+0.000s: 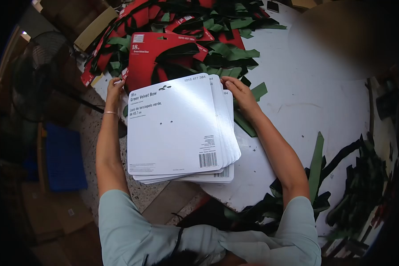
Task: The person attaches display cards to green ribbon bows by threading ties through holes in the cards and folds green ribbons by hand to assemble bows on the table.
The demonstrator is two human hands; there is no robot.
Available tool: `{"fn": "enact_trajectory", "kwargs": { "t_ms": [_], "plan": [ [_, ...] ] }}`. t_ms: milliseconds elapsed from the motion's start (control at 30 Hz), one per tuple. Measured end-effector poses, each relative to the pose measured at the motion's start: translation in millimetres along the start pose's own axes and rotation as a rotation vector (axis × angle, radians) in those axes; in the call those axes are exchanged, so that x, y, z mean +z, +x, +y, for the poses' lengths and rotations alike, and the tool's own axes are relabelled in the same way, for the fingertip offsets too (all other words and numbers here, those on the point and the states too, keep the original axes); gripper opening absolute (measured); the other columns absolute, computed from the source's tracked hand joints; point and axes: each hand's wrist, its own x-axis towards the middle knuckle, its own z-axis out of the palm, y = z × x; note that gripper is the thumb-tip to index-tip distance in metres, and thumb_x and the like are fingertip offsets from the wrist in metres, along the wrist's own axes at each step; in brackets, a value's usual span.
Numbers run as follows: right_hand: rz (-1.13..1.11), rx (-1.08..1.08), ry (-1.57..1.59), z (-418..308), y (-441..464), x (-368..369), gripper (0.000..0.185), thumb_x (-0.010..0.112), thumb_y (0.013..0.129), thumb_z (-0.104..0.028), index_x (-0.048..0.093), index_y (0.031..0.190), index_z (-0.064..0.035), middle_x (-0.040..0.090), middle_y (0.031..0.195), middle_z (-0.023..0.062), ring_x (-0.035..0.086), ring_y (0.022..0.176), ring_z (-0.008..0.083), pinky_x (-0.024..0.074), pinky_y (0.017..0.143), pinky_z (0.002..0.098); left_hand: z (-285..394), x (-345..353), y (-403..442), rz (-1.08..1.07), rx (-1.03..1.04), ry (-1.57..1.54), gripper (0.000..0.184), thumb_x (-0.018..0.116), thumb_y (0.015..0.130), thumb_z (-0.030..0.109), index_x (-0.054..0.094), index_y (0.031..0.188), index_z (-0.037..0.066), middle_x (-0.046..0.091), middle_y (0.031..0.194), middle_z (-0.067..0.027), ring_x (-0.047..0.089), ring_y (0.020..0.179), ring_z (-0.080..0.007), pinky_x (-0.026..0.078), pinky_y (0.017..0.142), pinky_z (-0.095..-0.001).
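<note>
A thick stack of white cardboard cards, printed "18 in Green Velvet Bow", lies in front of me with its edges fanned to the right. My left hand is beyond the stack's upper left corner, fingers pinched beside the left edge of a red card. What it grips is not clear. Over that red card lies a dark green velvet bow. At the stack's upper right corner is my right hand, fingers curled close to the card edges and green ribbon. The stack partly hides what it holds.
Red cards with green bows form a heap at the back of the white table. More green ribbons lie at the right. A fan and a blue bin stand at the left. A dark blur covers the upper right.
</note>
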Motion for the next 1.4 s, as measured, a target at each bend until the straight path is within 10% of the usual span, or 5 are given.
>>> {"fn": "enact_trajectory", "kwargs": {
  "t_ms": [200, 433, 733, 1033, 1400],
  "plan": [
    [-0.037, -0.015, 0.051, -37.2, -17.1, 9.7, 0.052, 0.05, 0.097, -0.035, 0.04, 0.136, -0.0014, 0.051, 0.131, 0.0103, 0.047, 0.119, 0.0171, 0.0347, 0.102, 0.0291, 82.6, 85.2, -112.2, 0.353, 1.151, 0.747, 0.046, 0.06, 0.09, 0.024, 0.049, 0.129, 0.003, 0.045, 0.132, -0.0215, 0.042, 0.122, -0.0342, 0.03, 0.103, -0.0406],
    [0.062, 0.277, 0.325, -9.8, 25.5, 17.0, 0.082, 0.061, 0.087, -0.048, 0.022, 0.147, -0.0076, 0.028, 0.149, 0.0134, 0.04, 0.127, 0.0274, 0.0342, 0.103, 0.0369, 31.6, 99.8, -30.8, -0.231, 0.792, 0.976, 0.078, 0.068, 0.08, 0.045, 0.035, 0.145, 0.02, 0.034, 0.145, -0.0187, 0.024, 0.14, -0.0326, 0.026, 0.109, -0.049],
    [-0.142, 0.386, 0.342, -0.3, 62.3, 38.6, 0.074, 0.054, 0.09, -0.053, 0.031, 0.146, -0.0113, 0.035, 0.147, 0.0143, 0.045, 0.127, 0.0163, 0.0415, 0.101, 0.0281, -10.7, 100.3, -49.3, 0.028, 0.979, 0.977, 0.079, 0.056, 0.082, 0.053, 0.03, 0.148, 0.017, 0.035, 0.143, -0.018, 0.023, 0.139, -0.0361, 0.019, 0.106, -0.0579],
    [-0.522, 0.576, 0.337, 19.0, 117.7, 58.2, 0.08, 0.051, 0.088, -0.062, 0.034, 0.145, -0.0083, 0.033, 0.148, 0.015, 0.033, 0.137, 0.0203, 0.0343, 0.106, 0.0297, -19.7, 73.7, -23.3, 0.019, 0.527, 0.7, 0.075, 0.06, 0.078, 0.031, 0.03, 0.148, 0.027, 0.025, 0.149, -0.024, 0.016, 0.142, -0.036, 0.015, 0.111, -0.0495],
    [-0.226, 0.376, 0.318, -53.8, 39.5, 22.9, 0.077, 0.059, 0.089, -0.044, 0.024, 0.146, -0.0065, 0.044, 0.137, 0.018, 0.053, 0.117, 0.0232, 0.0436, 0.097, 0.0323, -24.1, 72.6, -19.5, 0.058, 0.592, 0.611, 0.068, 0.056, 0.084, 0.031, 0.032, 0.146, 0.022, 0.027, 0.148, -0.0241, 0.017, 0.141, -0.0372, 0.015, 0.112, -0.0485]
  ]
}}
